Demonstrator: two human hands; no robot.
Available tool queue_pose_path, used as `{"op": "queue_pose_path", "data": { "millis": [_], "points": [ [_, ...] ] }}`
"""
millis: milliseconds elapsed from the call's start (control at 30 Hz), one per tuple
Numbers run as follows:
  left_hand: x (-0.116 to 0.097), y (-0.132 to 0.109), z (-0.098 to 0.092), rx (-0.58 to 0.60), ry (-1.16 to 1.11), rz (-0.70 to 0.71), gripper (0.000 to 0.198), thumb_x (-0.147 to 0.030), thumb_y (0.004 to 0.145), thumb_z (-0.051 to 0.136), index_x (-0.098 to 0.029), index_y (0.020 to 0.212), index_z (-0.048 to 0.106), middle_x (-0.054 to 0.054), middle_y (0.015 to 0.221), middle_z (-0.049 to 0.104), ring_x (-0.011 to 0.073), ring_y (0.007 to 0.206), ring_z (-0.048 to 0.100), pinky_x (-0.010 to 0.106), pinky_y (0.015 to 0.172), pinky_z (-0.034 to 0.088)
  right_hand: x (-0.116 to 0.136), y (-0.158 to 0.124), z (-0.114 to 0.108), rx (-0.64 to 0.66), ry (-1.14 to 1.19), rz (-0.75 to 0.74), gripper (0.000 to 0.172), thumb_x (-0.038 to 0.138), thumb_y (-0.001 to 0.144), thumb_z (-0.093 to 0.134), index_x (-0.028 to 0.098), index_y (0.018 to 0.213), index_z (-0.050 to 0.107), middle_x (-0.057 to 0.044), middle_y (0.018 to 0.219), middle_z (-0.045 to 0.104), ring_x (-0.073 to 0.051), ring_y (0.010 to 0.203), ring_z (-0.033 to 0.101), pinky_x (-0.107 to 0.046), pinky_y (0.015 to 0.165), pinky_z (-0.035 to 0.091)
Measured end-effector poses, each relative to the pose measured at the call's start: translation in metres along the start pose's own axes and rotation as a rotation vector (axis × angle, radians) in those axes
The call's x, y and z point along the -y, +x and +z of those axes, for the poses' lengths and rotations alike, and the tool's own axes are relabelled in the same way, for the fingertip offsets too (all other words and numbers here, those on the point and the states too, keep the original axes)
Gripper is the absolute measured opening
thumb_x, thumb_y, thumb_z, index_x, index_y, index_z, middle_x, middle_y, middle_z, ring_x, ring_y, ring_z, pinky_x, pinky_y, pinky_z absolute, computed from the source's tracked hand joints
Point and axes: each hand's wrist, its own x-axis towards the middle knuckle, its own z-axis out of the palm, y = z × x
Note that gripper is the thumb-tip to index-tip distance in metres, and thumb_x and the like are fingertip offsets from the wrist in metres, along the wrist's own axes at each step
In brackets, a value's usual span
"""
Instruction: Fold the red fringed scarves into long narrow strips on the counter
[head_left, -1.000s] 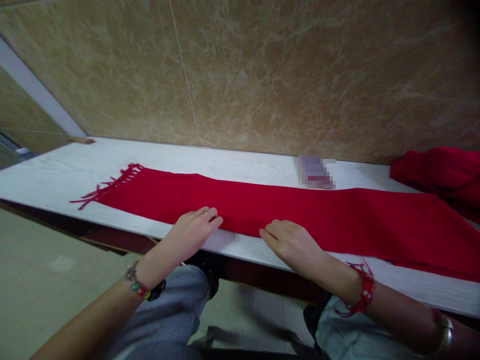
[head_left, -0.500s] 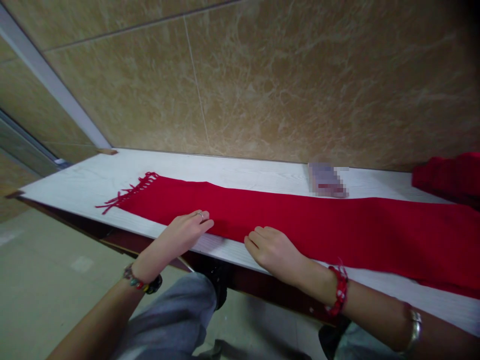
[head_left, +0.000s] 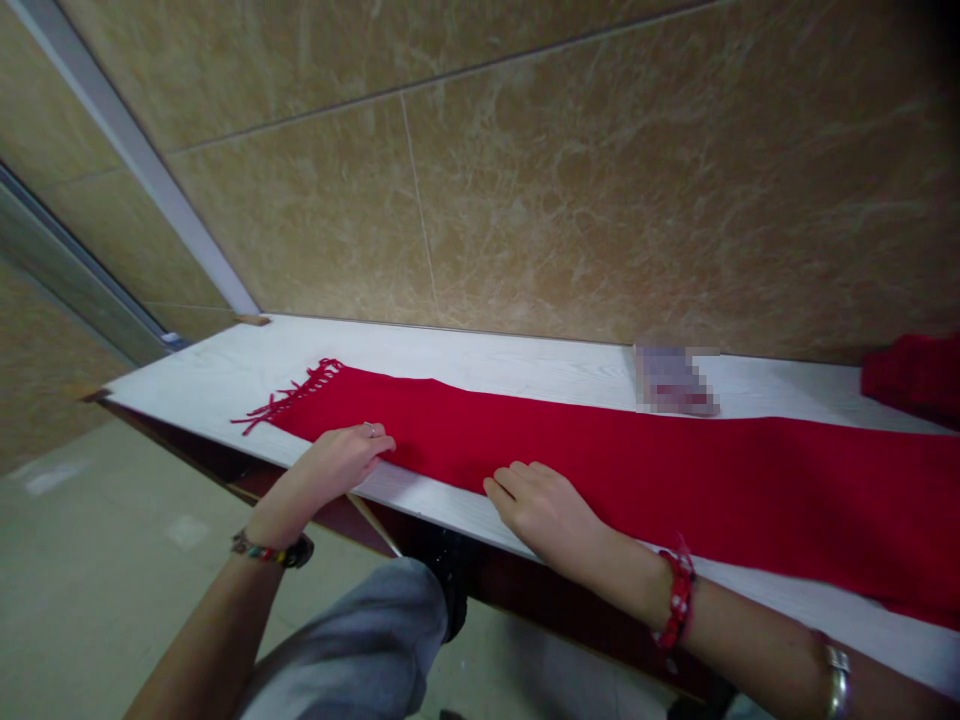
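A long red scarf (head_left: 637, 470) with a fringed left end (head_left: 289, 398) lies flat along a narrow white table (head_left: 480, 355). My left hand (head_left: 341, 460) rests on the scarf's near edge not far from the fringe, fingers curled down onto the cloth. My right hand (head_left: 544, 505) lies on the same near edge further right, fingers bent and pressed onto the fabric. Whether either hand pinches the cloth I cannot make out.
A blurred small flat object (head_left: 675, 380) lies on the table behind the scarf. More red cloth (head_left: 915, 375) is heaped at the far right. A tiled wall (head_left: 525, 180) stands right behind the table. My grey-trousered knee (head_left: 375, 640) is below the table edge.
My left hand has slid left along the scarf's near edge toward the fringe. The right hand has stayed about mid-scarf. The camera has tilted up and turned left.
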Motion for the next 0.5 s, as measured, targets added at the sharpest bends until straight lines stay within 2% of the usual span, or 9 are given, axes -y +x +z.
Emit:
{"op": "queue_pose_path", "data": {
  "millis": [233,333,500],
  "points": [
    [-0.004,-0.004,-0.006,0.025,0.021,-0.03,0.02,-0.007,0.079,0.043,-0.017,0.088,0.057,0.006,0.094,0.059,0.0165,0.093,0.055,0.027,0.079,0.045,0.023,0.053,0.011,0.046,0.072,-0.061,0.013,0.006,0.08,0.047,0.012,0.076,0.058,-0.008,0.075,0.061,-0.019,0.07,0.055,-0.03,0.057,0.039],
    [0.0,-0.008,-0.002,0.012,-0.018,-0.026,0.022,-0.007,0.078,0.043,-0.018,0.09,0.056,0.004,0.095,0.058,0.0156,0.094,0.054,0.026,0.081,0.043,0.025,0.058,0.014,0.044,0.072,-0.094,0.014,0.006,0.081,0.046,0.012,0.076,0.058,-0.008,0.075,0.061,-0.019,0.071,0.055,-0.029,0.057,0.039],
    [0.018,-0.016,0.009,0.021,-0.077,-0.068,0.029,-0.003,0.072,0.041,-0.019,0.09,0.057,0.004,0.094,0.059,0.0156,0.092,0.054,0.027,0.081,0.043,0.023,0.051,0.013,0.052,0.063,-0.1,0.013,0.006,0.08,0.048,0.012,0.079,0.059,-0.008,0.076,0.061,-0.018,0.071,0.055,-0.029,0.058,0.04]
  ]
}}
